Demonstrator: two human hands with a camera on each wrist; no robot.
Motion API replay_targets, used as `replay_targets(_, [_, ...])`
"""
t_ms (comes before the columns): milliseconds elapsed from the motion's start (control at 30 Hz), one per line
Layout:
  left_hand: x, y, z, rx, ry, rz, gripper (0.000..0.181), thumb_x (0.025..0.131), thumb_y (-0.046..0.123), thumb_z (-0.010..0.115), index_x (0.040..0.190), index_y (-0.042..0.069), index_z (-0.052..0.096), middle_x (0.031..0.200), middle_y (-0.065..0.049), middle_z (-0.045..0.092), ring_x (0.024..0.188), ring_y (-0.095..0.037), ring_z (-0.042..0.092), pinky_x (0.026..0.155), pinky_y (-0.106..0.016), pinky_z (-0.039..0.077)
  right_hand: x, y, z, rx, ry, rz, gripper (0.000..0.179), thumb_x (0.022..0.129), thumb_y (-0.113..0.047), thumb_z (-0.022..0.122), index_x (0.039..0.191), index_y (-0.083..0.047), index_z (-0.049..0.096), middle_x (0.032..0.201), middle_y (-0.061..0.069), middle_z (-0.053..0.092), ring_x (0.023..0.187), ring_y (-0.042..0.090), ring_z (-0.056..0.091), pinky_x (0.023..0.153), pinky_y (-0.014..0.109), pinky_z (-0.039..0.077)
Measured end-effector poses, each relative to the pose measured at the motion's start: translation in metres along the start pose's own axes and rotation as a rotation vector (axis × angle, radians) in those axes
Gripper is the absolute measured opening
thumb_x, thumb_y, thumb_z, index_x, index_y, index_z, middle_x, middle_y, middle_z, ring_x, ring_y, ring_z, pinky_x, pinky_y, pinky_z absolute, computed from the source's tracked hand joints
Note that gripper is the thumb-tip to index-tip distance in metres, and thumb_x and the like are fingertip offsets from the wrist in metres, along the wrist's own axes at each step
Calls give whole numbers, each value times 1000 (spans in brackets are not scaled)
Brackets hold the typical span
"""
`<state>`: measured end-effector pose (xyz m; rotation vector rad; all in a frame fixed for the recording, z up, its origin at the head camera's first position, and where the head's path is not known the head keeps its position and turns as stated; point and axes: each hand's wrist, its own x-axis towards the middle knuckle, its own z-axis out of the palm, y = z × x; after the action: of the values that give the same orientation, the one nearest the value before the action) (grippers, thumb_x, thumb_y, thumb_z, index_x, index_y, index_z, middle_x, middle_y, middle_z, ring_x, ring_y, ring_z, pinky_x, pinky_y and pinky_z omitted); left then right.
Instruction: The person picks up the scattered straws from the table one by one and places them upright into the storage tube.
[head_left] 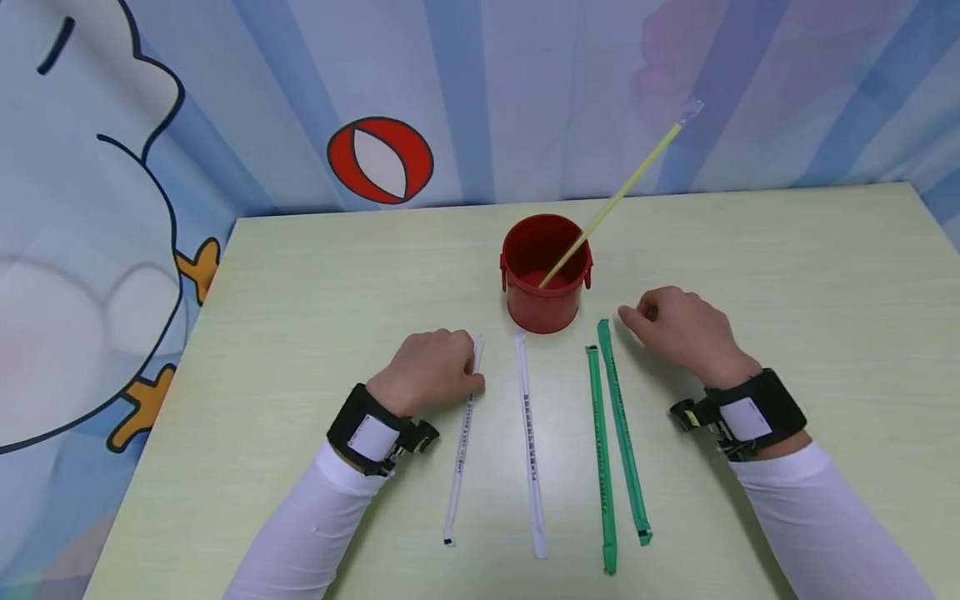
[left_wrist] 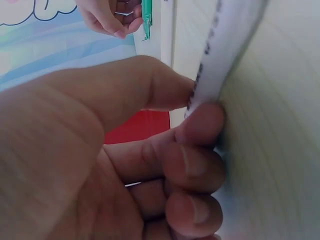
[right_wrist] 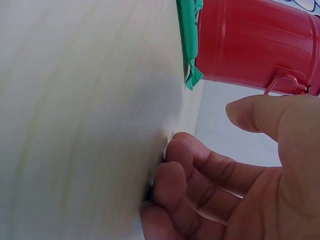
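Observation:
My left hand (head_left: 431, 367) pinches the upper part of a white paper-wrapped straw (head_left: 461, 467) between thumb and forefinger. In the left wrist view the same wrapped straw (left_wrist: 220, 55) rises between the fingertips, close to the table. My right hand (head_left: 686, 329) rests on the table with loosely bent fingers, right of the green wrapped straws. The right wrist view shows nothing between its thumb and fingers. Between the hands lie a second white wrapped straw (head_left: 531, 450) and two green wrapped straws, the left one (head_left: 602, 458) and the right one (head_left: 626, 437).
A red bucket (head_left: 543, 310) with small side handles stands behind the straws. One yellow straw (head_left: 637, 173) in a clear wrapper leans out of it to the right. A patterned curtain (head_left: 525, 100) hangs behind the pale wooden table (head_left: 825, 275).

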<state>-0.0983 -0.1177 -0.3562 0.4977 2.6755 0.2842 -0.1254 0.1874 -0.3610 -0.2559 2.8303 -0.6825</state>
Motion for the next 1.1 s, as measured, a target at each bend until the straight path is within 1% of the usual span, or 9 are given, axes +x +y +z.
replay_targets(167, [1,-2,-1,-25,2,-12,35,85,27,61,52,16,57,45,5,37,44,-11,42,40,-23,22,1,1,1,4,6,-9,37,96,-35,49,80,-5,64,61,6,55,54,20,48,44,28,33])
replay_targets(233, [2,-4,-3,-39,17,-15,37,85,26,60,50,16,56,44,4,35,43,-11,40,40,-23,22,1,1,1,5,9,-11,37,96,-34,49,79,-5,64,60,6,54,54,20,48,44,28,33])
replay_targets(333, [2,-6,-7,-74,59,-11,40,86,24,59,48,15,52,44,4,32,42,-11,37,40,-23,21,1,1,2,4,10,-11,37,96,-34,49,78,-5,63,60,6,54,53,20,48,44,28,32])
replay_targets(433, [3,-9,-12,-106,118,-14,41,86,23,59,47,15,51,45,4,32,43,-11,36,41,-23,21,1,1,2,3,11,-8,37,96,-35,49,79,-5,64,60,6,54,53,20,48,44,28,32])
replay_targets(567, [1,-10,-20,-142,201,-31,38,87,23,59,51,15,55,47,2,39,46,-14,42,42,-23,24,2,2,3,1,15,-2,37,96,-35,49,81,-5,64,60,6,54,54,20,48,44,28,32])
replay_targets(700, [-1,-11,-27,-185,279,-36,34,87,21,57,55,14,57,49,-1,42,47,-17,44,42,-23,25,2,1,3,-1,17,3,37,96,-36,49,81,-5,64,60,6,53,54,20,48,44,28,32])
replay_targets(900, [-4,-12,-35,-218,427,2,29,87,17,54,58,12,57,51,-1,40,48,-16,42,42,-23,22,2,0,3,3,8,14,37,95,-35,50,82,-4,64,60,6,53,54,21,48,44,28,32])
replay_targets(1000, [-5,-11,-38,-228,493,19,25,87,18,54,64,11,62,53,-2,44,49,-15,42,42,-23,22,2,0,3,3,7,14,37,95,-36,50,81,-4,63,60,6,53,54,21,47,44,28,32])
replay_targets(1100, [-6,-9,-40,-243,551,29,22,88,19,54,72,11,66,55,-2,49,51,-16,43,42,-24,25,2,1,2,4,9,14,37,96,-36,49,80,-5,63,60,6,53,54,20,47,44,28,32])
